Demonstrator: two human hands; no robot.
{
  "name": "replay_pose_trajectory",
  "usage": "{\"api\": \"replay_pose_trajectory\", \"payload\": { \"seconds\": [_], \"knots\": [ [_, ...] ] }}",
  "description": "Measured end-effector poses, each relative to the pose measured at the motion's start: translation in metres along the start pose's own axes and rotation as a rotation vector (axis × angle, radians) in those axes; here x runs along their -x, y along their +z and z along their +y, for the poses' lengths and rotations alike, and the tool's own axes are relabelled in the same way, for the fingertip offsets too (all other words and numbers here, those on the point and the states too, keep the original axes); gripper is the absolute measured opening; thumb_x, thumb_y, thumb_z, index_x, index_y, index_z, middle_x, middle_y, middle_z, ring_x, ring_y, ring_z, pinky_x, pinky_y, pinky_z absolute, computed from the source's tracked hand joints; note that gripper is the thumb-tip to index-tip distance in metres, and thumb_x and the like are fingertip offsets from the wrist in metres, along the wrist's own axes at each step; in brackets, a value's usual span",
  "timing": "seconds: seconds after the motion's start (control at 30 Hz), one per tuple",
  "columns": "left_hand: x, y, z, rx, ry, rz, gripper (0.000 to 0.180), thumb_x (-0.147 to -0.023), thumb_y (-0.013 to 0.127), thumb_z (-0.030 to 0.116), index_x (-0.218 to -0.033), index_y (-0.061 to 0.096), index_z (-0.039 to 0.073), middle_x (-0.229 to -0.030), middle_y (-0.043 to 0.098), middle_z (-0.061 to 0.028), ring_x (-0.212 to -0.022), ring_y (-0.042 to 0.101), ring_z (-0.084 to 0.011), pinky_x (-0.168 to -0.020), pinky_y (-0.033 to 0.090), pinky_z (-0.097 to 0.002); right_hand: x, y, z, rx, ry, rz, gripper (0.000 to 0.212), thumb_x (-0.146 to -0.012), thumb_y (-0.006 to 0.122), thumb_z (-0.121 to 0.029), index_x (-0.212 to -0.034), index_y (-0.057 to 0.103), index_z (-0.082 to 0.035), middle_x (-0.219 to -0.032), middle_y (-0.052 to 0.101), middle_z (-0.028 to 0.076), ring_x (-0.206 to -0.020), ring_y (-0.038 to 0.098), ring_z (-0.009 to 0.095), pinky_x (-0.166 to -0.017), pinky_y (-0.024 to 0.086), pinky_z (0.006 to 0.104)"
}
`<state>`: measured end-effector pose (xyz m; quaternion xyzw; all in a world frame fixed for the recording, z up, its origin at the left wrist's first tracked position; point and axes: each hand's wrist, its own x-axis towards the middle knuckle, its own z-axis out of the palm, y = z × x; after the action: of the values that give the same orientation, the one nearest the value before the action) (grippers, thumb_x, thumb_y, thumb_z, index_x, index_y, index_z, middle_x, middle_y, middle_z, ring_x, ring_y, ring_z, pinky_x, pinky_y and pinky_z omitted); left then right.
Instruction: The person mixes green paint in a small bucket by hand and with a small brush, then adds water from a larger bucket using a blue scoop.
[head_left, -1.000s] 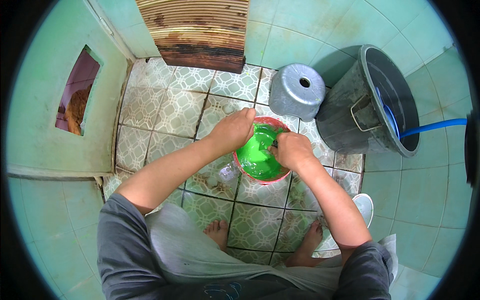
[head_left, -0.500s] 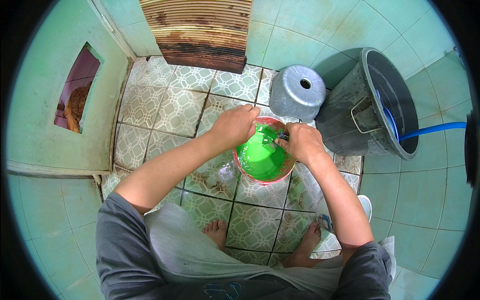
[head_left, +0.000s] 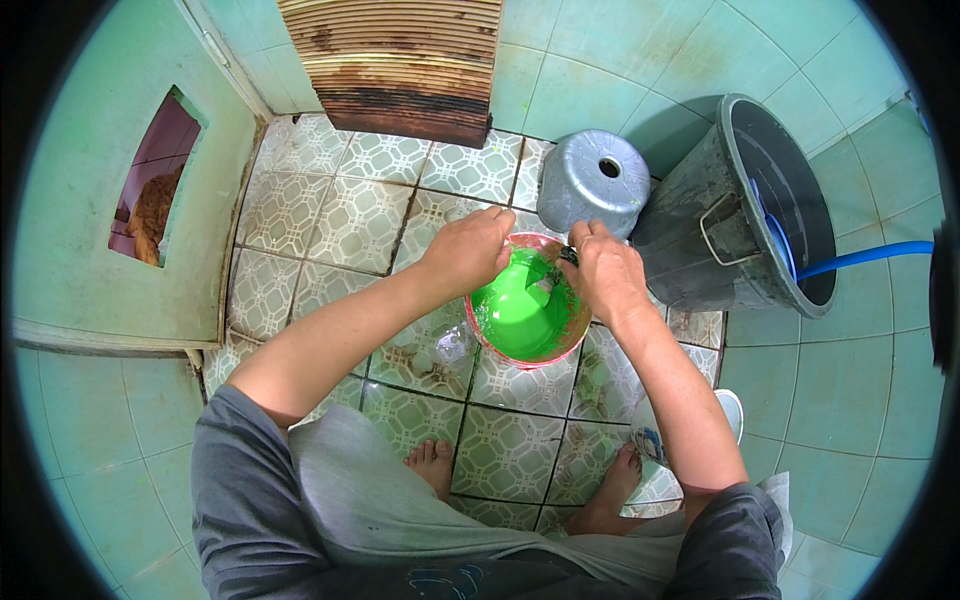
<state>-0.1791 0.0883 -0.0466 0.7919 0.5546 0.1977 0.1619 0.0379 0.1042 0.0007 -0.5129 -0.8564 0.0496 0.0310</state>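
Observation:
A round bucket with a red rim (head_left: 541,240) stands on the floor in front of me. Bright green paint (head_left: 518,318) lies in it and smears its inner wall. My left hand (head_left: 472,246) is closed at the far left of the rim, its fingertips hidden behind the hand. Over the right side of the bucket, my right hand (head_left: 610,270) grips the dark handle of a paintbrush (head_left: 549,281). The brush's metal ferrule shows, tilted down to the left, and its bristles are sunk in the paint or coated with it.
Beyond the bucket sits an upturned grey plastic stool (head_left: 594,190). To its right leans a large dark bin (head_left: 690,210) with a blue hose (head_left: 865,258) running into it. A scorched ribbed panel (head_left: 400,70) rests against the far wall. Clear crumpled plastic (head_left: 452,344) lies left of the bucket.
My right hand has shifted slightly and its fingers have straightened, so more of the brush's ferrule and handle shows. The left hand and the bucket look almost unmoved.

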Motion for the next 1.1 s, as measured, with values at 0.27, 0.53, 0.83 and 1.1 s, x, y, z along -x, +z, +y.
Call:
{"api": "replay_pose_trajectory", "payload": {
  "seconds": [0.27,0.53,0.83,1.1],
  "knots": [
    [0.000,0.005,-0.003,0.003,0.017,0.029,0.023,-0.086,0.066,0.014,-0.099,0.050,0.003,-0.101,0.060,-0.0160,-0.100,0.061,-0.0362,-0.082,0.050,-0.0471,-0.002,-0.006,0.004,-0.085,-0.193,-0.061,0.029,-0.082,0.072,-0.016,-0.104,0.060,-0.003,-0.104,0.064,0.017,-0.098,0.066,0.036,-0.083,0.055,0.0455],
    [-0.001,0.004,0.002,0.040,-0.035,-0.010,0.024,-0.086,0.067,0.014,-0.099,0.049,0.004,-0.100,0.060,-0.0162,-0.098,0.061,-0.0370,-0.080,0.050,-0.0477,0.002,0.009,0.007,-0.177,-0.312,-0.192,0.023,-0.084,0.070,-0.015,-0.101,0.065,0.000,-0.108,0.065,0.020,-0.097,0.066,0.039,-0.086,0.054,0.0464],
    [0.001,0.009,-0.005,0.048,-0.054,-0.051,0.032,-0.084,0.067,0.010,-0.107,0.048,0.000,-0.104,0.062,-0.0198,-0.100,0.063,-0.0389,-0.083,0.052,-0.0483,0.012,0.016,-0.021,-0.222,-0.339,-0.162,0.025,-0.086,0.069,-0.013,-0.106,0.063,0.001,-0.108,0.064,0.019,-0.099,0.065,0.038,-0.086,0.054,0.0458],
    [0.001,0.010,-0.005,0.070,-0.060,-0.018,0.026,-0.087,0.066,0.014,-0.102,0.047,0.005,-0.098,0.062,-0.0182,-0.093,0.063,-0.0394,-0.077,0.050,-0.0496,0.008,0.019,-0.009,-0.059,-0.290,0.038,0.018,-0.086,0.064,-0.011,-0.096,0.062,0.004,-0.102,0.065,0.023,-0.093,0.067,0.036,-0.081,0.056,0.0439]
  ]
}}
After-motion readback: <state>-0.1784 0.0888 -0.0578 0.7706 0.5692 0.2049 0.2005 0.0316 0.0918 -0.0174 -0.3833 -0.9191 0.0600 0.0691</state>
